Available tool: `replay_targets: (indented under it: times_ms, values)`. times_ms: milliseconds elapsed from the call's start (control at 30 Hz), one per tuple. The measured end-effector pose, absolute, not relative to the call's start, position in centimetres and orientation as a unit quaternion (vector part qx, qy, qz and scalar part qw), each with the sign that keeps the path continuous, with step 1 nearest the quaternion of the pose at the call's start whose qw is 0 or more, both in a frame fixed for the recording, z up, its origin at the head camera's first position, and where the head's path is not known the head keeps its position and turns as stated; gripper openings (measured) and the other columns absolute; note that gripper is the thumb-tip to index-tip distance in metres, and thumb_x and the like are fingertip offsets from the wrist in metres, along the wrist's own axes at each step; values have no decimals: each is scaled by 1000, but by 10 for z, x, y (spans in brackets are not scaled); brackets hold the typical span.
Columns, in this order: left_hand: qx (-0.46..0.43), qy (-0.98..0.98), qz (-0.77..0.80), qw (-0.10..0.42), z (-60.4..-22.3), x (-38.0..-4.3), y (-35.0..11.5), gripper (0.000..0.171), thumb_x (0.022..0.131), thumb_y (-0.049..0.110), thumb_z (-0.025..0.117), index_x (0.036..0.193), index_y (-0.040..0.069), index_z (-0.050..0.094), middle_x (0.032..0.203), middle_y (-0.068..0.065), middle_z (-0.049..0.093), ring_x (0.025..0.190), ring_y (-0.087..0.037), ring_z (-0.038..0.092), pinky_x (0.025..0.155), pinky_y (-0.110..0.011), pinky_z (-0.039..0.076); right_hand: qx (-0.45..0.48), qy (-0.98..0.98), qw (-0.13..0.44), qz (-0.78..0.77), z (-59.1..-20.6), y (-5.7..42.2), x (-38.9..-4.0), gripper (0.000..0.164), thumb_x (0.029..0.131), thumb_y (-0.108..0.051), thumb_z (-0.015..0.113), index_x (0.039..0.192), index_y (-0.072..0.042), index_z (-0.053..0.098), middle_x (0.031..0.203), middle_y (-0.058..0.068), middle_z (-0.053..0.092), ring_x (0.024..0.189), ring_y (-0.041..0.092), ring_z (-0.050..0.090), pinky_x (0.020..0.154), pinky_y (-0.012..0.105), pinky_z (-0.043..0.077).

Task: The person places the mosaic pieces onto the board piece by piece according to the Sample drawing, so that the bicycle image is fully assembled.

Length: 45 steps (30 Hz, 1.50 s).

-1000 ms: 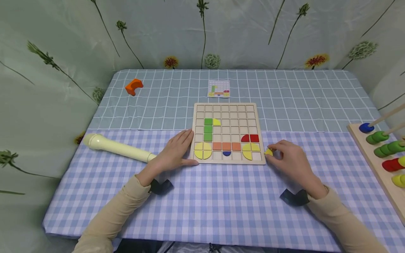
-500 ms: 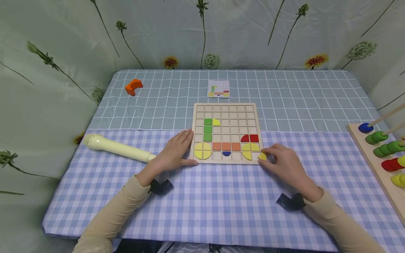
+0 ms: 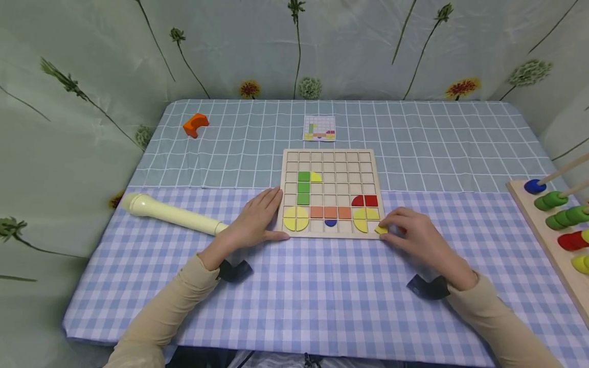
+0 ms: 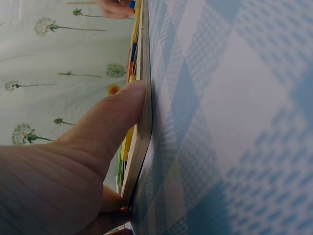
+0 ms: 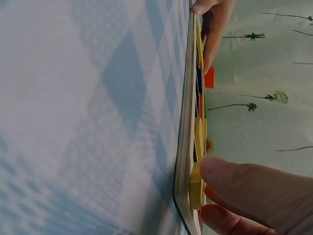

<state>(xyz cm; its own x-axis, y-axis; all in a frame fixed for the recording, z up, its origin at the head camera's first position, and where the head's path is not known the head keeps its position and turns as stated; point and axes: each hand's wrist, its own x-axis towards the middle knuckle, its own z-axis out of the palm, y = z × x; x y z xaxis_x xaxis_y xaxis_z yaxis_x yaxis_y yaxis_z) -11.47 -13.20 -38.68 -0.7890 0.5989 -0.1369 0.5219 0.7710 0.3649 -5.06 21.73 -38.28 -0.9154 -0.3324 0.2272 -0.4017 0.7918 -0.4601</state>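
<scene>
A wooden grid board [image 3: 342, 168] lies on the checked cloth, holding green squares [image 3: 303, 188], salmon squares [image 3: 330, 212], red pieces [image 3: 370, 201], a blue half-disc [image 3: 330, 223] and yellow quarter-circles [image 3: 295, 219]. My right hand [image 3: 416, 237] pinches a yellow quarter-circle piece [image 5: 196, 188] between thumb and fingers, over the board's lower right corner cell. In the right wrist view the piece sits tilted at the board's rim. With fingers straight, my left hand [image 3: 255, 220] rests against the board's left edge, its thumb [image 4: 128, 95] touching the front edge near the corner.
A small pattern card [image 3: 319, 128] lies behind the board. To the left are a pale yellow microphone-shaped object [image 3: 172, 212] and an orange arched block [image 3: 195, 125]. A wooden stand [image 3: 524, 204] with pegs and coloured beads occupies the right edge.
My right hand has moved left, bringing the yellow quarter-circle from beside the board onto its lower right corner. My left hand has stayed in place.
</scene>
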Motion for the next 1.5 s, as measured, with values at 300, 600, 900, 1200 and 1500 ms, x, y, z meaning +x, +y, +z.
replay_targets:
  times_ms: [300, 600, 900, 1200, 1500]
  values:
    - [302, 933, 151, 126, -390, -116, -131, 101, 81, 50, 67, 149, -3, 14, 157, -19, 15, 145, -37, 16, 115, -55, 23, 318, -917, 69, 230, -382, 231, -52, 31, 64, 0, 80, 94, -5, 74, 93, 3, 61, 77, 9, 53, 62, 23, 46]
    - [304, 933, 152, 121, -390, -117, -132, 101, 80, 50, 67, 149, -3, 15, 157, -20, 16, 145, -37, 17, 114, -55, 23, 308, -911, 107, 250, -391, 227, -57, 24, 65, 1, 79, 88, -5, 74, 85, 2, 64, 73, 7, 54, 64, 17, 45]
    - [302, 933, 149, 124, -388, -115, -131, 101, 80, 50, 68, 149, -3, 15, 157, -20, 16, 145, -37, 17, 115, -54, 23, 253, -919, 134, 270, -398, 215, -57, 18, 64, -3, 82, 79, -5, 73, 77, 2, 66, 66, 4, 48, 61, 9, 37]
    - [301, 934, 150, 122, -388, -115, -131, 101, 80, 50, 68, 149, -3, 15, 157, -20, 16, 145, -38, 17, 114, -55, 23, 221, -926, 129, 279, -400, 210, -57, 15, 66, -3, 81, 77, -8, 72, 70, -1, 62, 61, 1, 38, 53, 11, 32]
    - [301, 934, 152, 123, -389, -116, -131, 101, 80, 49, 68, 148, -4, 16, 157, -20, 17, 145, -38, 17, 114, -55, 23, 220, -925, 129, 280, -400, 210, -59, 16, 65, -3, 82, 76, -8, 72, 69, -2, 60, 61, 0, 38, 53, 10, 30]
